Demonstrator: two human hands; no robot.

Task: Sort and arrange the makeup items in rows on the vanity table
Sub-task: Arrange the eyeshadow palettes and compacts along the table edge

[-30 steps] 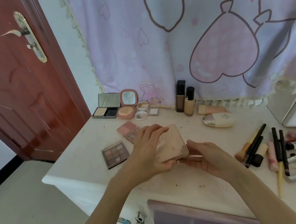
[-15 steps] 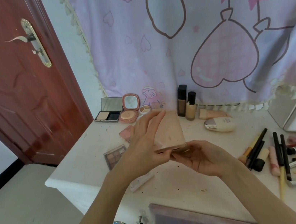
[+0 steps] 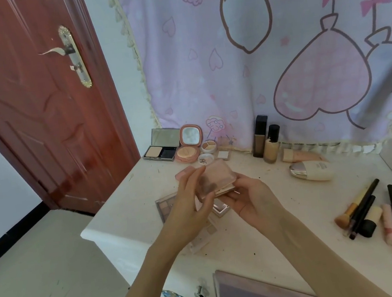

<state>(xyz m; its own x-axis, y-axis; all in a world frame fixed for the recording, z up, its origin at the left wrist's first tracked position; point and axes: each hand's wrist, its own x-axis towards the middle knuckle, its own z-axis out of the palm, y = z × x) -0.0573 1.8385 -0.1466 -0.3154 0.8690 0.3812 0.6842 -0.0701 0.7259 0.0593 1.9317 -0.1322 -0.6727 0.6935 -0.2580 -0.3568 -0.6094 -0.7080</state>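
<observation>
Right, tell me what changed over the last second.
Both hands lifted the pink palette off the table; the left hand swung its lid open, then lowered it again. The right hand kept gripping the base. The compacts, bottles and brushes stayed put.

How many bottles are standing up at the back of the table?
2: a tall dark bottle and, just right of it, a shorter beige bottle with a black cap, both by the curtain. None looks hidden.

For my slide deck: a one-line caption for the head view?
Both hands, left and right, hold a pink palette above the vanity table.
</observation>
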